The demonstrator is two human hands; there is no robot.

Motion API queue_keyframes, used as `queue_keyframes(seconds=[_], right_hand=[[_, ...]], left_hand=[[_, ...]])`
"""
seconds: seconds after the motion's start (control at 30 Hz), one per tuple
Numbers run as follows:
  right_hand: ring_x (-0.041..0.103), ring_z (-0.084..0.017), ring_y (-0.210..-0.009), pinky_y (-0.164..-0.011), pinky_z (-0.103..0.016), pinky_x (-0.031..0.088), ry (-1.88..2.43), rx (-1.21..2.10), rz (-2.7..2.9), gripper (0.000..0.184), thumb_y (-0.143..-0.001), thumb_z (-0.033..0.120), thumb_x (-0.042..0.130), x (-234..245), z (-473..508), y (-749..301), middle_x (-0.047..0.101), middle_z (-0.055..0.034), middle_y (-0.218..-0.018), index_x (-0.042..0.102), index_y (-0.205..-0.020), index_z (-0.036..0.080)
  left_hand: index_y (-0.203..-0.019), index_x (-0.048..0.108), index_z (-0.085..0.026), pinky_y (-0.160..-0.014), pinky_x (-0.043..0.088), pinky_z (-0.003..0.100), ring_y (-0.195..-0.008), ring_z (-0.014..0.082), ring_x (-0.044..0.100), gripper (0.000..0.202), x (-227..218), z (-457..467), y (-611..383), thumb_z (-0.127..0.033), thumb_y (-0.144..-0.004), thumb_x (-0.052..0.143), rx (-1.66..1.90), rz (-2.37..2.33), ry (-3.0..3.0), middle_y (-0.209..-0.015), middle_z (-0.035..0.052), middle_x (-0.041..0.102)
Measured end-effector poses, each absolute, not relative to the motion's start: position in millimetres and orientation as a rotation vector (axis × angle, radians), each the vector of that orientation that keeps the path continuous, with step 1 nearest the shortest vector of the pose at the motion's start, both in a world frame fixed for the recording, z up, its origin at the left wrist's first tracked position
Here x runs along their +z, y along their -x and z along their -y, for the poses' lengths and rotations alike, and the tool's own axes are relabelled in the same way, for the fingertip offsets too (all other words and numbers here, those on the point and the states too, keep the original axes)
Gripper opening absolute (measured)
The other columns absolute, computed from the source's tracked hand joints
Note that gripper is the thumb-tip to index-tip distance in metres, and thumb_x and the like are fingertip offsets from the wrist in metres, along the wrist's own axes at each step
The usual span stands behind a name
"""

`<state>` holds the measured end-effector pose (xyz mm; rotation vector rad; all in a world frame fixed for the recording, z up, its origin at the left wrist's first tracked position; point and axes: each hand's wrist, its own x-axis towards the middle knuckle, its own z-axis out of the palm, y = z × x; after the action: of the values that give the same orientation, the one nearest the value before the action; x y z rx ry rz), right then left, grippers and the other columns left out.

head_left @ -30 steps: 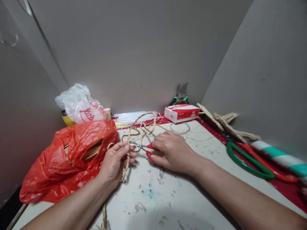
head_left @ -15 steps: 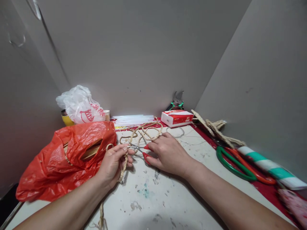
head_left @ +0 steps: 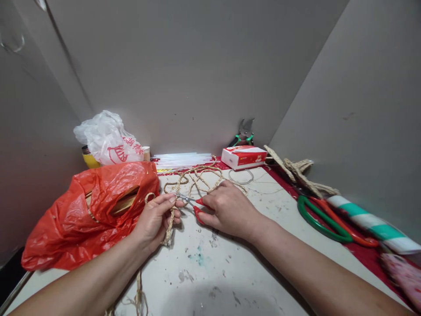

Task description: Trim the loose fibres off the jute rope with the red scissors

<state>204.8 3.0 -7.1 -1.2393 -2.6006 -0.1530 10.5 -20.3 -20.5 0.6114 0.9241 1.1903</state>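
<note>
My left hand [head_left: 154, 219] pinches a braided straw rope [head_left: 194, 174] between thumb and fingers; the rope hangs down from the hand toward the table's near edge and loops away behind it. My right hand [head_left: 228, 208] is closed round red-handled scissors [head_left: 196, 205]. The scissors' short metal blades point left and meet the rope right at my left fingertips. Both hands rest low over the stained white table [head_left: 210, 272].
A red plastic bag [head_left: 88, 210] with wooden pieces lies left, a white printed bag [head_left: 110, 142] behind it. At the back stand a red-white box [head_left: 244, 156], clear sticks and green-handled pliers [head_left: 245, 131]. Green and red hoops [head_left: 324, 219] and a striped roll [head_left: 368, 221] lie right.
Both hands stay at the same spot on the rope with scissors at my left fingertips. The rope loops behind have sunk flatter onto the table; the view shifted slightly.
</note>
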Motion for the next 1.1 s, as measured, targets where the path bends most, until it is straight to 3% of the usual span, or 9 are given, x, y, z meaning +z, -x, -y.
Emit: queue_keyframes(seconds=[0.53, 0.83, 0.97, 1.1], right_hand=[[0.05, -0.013, -0.06, -0.072, -0.03, 0.028, 1.117, -0.093, 2.615, 0.027, -0.085, 0.032, 0.054, -12, -7, -209, 0.064, -0.0017, -0.062, 0.061, -0.063, 0.017], [0.033, -0.01, -0.052, -0.059, -0.027, 0.027, 1.155, 0.055, 2.258, 0.033, -0.078, 0.03, 0.051, -17, -13, -215, 0.043, 0.0033, -0.049, 0.041, -0.048, 0.02], [0.034, -0.01, -0.053, -0.056, -0.026, 0.029, 1.058, 0.388, 2.185, 0.031, -0.077, 0.027, 0.054, -19, -7, -207, 0.04, 0.0042, -0.052, 0.042, -0.05, 0.02], [0.045, -0.012, -0.064, -0.061, -0.025, 0.035, 0.988, 0.865, 1.864, 0.024, -0.079, 0.028, 0.055, -20, 0, -194, 0.052, 0.0007, -0.065, 0.052, -0.057, 0.018]], left_hand=[[-0.093, 0.058, -0.009, -0.045, 0.049, 0.018, -0.046, 0.0073, 0.057, 0.014, -17, 20, -10, -0.004, -0.08, 0.056, 1.198, -0.956, -0.584, -0.072, 0.0056, 0.067], [-0.094, 0.061, -0.011, -0.058, 0.055, 0.021, -0.066, 0.0122, 0.067, 0.023, -20, 20, -10, -0.007, -0.072, 0.069, 1.249, -0.977, -0.634, -0.084, 0.0076, 0.07], [-0.091, 0.063, -0.012, -0.052, 0.052, 0.019, -0.06, 0.0097, 0.063, 0.026, -19, 23, -13, -0.015, -0.068, 0.075, 1.257, -1.017, -0.714, -0.085, 0.0068, 0.071], [-0.086, 0.065, -0.013, -0.047, 0.046, 0.017, -0.054, 0.0085, 0.059, 0.023, -17, 29, -17, -0.02, -0.067, 0.077, 1.238, -1.086, -0.905, -0.074, 0.0047, 0.071]])
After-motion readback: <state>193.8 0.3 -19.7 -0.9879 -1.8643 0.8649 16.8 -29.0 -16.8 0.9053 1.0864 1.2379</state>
